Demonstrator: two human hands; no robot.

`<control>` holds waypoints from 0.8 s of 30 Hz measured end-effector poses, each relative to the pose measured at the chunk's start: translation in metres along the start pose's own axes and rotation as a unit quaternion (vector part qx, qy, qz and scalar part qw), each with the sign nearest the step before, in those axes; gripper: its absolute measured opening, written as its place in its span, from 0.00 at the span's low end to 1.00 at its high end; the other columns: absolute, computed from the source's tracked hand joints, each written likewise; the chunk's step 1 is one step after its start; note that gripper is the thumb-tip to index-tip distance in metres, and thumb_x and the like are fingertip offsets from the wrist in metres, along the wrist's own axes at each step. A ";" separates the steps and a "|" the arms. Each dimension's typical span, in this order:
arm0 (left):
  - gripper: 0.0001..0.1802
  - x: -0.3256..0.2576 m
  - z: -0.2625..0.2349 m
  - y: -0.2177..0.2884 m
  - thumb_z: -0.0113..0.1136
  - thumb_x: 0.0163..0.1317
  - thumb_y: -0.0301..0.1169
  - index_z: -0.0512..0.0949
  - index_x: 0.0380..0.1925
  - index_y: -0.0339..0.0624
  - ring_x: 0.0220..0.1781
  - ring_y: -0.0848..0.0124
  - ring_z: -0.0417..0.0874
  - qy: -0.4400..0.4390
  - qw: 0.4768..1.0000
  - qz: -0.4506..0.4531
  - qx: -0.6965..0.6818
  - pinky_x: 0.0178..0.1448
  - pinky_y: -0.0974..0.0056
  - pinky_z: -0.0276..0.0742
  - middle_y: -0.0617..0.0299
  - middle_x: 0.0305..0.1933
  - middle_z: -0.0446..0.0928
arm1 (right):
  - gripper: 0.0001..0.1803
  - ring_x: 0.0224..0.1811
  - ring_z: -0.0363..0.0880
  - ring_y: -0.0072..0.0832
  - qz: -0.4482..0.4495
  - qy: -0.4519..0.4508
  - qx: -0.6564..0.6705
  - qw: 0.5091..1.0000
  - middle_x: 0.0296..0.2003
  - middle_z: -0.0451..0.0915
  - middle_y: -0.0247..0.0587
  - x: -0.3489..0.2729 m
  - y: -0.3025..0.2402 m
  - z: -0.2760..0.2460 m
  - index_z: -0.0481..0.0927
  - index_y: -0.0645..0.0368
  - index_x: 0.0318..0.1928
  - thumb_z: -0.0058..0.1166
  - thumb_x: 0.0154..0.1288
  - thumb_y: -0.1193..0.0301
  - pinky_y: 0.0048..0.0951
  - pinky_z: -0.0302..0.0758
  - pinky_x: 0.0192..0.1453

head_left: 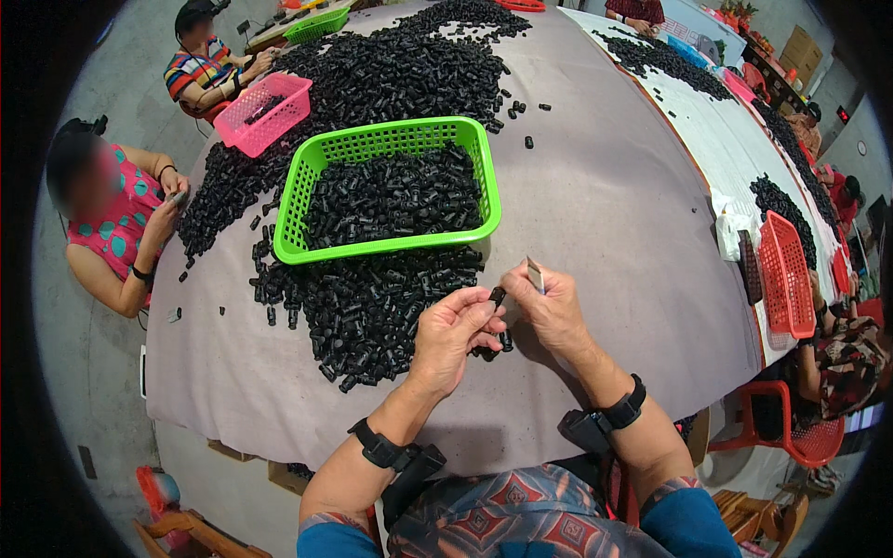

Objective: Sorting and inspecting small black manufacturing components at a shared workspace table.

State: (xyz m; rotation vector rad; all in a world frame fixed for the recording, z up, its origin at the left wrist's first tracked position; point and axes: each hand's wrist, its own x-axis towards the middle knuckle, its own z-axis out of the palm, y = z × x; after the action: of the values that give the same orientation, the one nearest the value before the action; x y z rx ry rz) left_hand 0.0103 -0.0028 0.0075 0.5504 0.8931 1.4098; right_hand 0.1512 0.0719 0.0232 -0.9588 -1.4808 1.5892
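Note:
Pinched between the thumb and fingers of my left hand (454, 337) is a small black cylindrical plastic part (498, 296). My right hand (553, 312) is closed on a small flat blade (535, 275), which points up and away from me. Its fingertips are close against the black part; whether they touch it I cannot tell. Beneath my left fingers, a few more black parts (505, 341) show. A heap of loose black parts (367, 321) lies to the left of my hands. Beyond them stands a green basket (490, 223) filled with the same parts.
A larger pile of black parts (391, 79) covers the far left of the cloth-covered table (614, 214). At left, a person in a pink top (112, 219) works beside a pink basket (279, 119). Another table on the right carries a red basket (781, 279).

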 end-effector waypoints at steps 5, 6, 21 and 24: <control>0.13 -0.002 -0.003 -0.001 0.54 0.64 0.28 0.72 0.46 0.33 0.34 0.72 0.81 -0.003 0.998 -0.005 -0.062 0.32 0.71 0.82 0.57 0.36 0.77 | 0.06 0.29 0.70 0.14 -0.027 -0.055 -0.008 0.998 0.27 0.74 0.28 -0.002 -0.009 0.004 0.78 0.63 0.32 0.58 0.61 0.72 0.18 0.69 0.32; 0.13 -0.002 -0.003 0.000 0.54 0.64 0.28 0.72 0.46 0.33 0.34 0.72 0.81 -0.003 0.998 -0.006 -0.062 0.32 0.71 0.82 0.57 0.36 0.77 | 0.06 0.29 0.70 0.14 -0.043 -0.071 -0.033 0.996 0.27 0.74 0.28 -0.003 -0.009 0.004 0.78 0.64 0.33 0.58 0.60 0.73 0.17 0.69 0.32; 0.13 0.002 -0.007 -0.004 0.52 0.66 0.30 0.72 0.46 0.35 0.33 0.74 0.80 -0.055 0.990 -0.055 -0.117 0.34 0.69 0.81 0.56 0.37 0.78 | 0.08 0.30 0.72 0.14 0.001 -0.043 0.015 0.999 0.27 0.76 0.29 0.000 0.000 -0.001 0.78 0.65 0.34 0.52 0.65 0.71 0.18 0.71 0.33; 0.13 0.002 -0.009 -0.005 0.52 0.66 0.30 0.72 0.47 0.35 0.33 0.73 0.80 -0.057 0.986 -0.059 -0.147 0.34 0.69 0.81 0.57 0.37 0.78 | 0.07 0.30 0.73 0.14 0.015 -0.060 0.050 0.997 0.27 0.76 0.29 -0.002 -0.003 0.003 0.78 0.65 0.36 0.53 0.65 0.73 0.18 0.71 0.33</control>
State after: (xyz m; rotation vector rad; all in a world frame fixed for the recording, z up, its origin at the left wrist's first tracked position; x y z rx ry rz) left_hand 0.0056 -0.0029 -0.0020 0.3439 0.6022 1.3582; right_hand 0.1497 0.0696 0.0268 -0.8457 -1.4588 1.7526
